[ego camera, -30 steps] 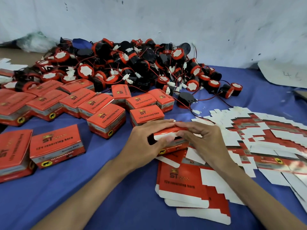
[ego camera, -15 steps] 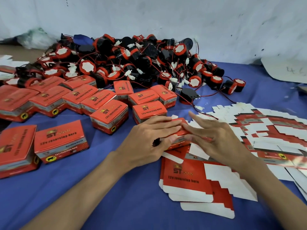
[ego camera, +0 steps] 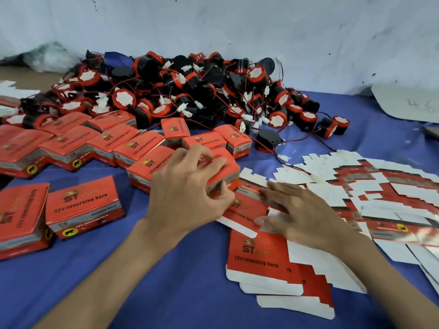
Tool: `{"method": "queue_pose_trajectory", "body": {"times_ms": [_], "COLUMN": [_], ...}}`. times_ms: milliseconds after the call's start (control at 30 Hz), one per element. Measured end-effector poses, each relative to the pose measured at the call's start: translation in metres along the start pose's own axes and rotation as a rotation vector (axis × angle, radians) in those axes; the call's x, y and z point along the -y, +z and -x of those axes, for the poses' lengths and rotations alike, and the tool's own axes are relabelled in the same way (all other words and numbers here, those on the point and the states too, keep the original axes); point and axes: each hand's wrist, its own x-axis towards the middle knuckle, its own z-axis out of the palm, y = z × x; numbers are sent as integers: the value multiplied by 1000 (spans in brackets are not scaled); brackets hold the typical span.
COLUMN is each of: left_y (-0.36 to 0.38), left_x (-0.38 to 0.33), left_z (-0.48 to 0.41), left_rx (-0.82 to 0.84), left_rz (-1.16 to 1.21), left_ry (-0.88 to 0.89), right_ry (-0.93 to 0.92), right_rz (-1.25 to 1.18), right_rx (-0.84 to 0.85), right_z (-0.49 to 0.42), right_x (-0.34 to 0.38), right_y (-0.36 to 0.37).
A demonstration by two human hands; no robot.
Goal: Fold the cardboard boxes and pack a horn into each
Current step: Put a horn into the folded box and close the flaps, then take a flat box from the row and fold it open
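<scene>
While the left hand (ego camera: 190, 193) grips one folded red box (ego camera: 223, 170), fingers curled over its top and thumb pressed to its near side, the box sits just above the blue cloth (ego camera: 118, 293), touching the top edge of the nearest flat cardboard sheets (ego camera: 259, 252). Whether a horn is inside it cannot be told. The right hand (ego camera: 301, 214) lies palm down on those sheets, its fingers straight and spread apart, holding nothing.

About twelve more closed boxes can be counted. Ten or so crowd in a loose cluster (ego camera: 111, 141) behind and left of the held one, though the far-left ones blur together. Two bigger-looking ones (ego camera: 83, 207) stand side by side at the near left.

At least three flat sheets overlap in the near stack. A much larger fan of sheets (ego camera: 356, 181) spreads to the right, too many to count.

Behind the boxes, a pile of black and red horns (ego camera: 190, 91) with red wires and white plugs rises against the white wall (ego camera: 237, 32); they number in the dozens. One black horn (ego camera: 268, 138) lies apart at the pile's near edge, and two (ego camera: 332, 127) sit at its right end. A pale board (ego camera: 408, 103) lies at the far right.
</scene>
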Motion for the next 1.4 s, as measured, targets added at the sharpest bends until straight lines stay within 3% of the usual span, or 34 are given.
{"method": "queue_pose_trajectory", "body": {"times_ms": [133,233,333,433,500,533,633,700,767,867,1100,1300,1400], "left_y": [1,3,2,-3,-1,-1,-2,0,1,2,4,8,10], "left_x": [-18,-16,-13,-11,-14,-19,-33,-35,-32,-29,-21,-28,-26], "left_z": [2,-1,1,-1,0,-1,-10,-16,-15,-6,1,-1,1], "left_rx": [103,219,335,268,150,113,203,283,342,440,622,491,502], "left_rz": [-173,-128,-245,-313,-107,57,772,1293,1503,1692,2088,1934,1967], "left_ry": [72,219,106,17,18,-18,-388,-666,-815,-874,-721,-865,-828], "right_ry": [-197,-184,-117,-30,185,268,295,253,211,245,346,416,404], "right_rz": [157,296,231,172,-61,-267,-946,-1177,-1348,-1523,-1709,-1799,-1852], "right_rx": [-94,-178,-464,-907,-1143,-1160,-859,-616,-416,-283,-208,-215,-201], "right_z": [2,2,5,5,3,1,-4,-4,-3,-2,3,2,1], "right_x": [2,-1,-18,-33,-31,-29,-13,0,14,25,25,25,27], "right_y": [-2,-11,-20,-30,-36,-36,-25,-15,-10,-7,-12,-7,-5]}}
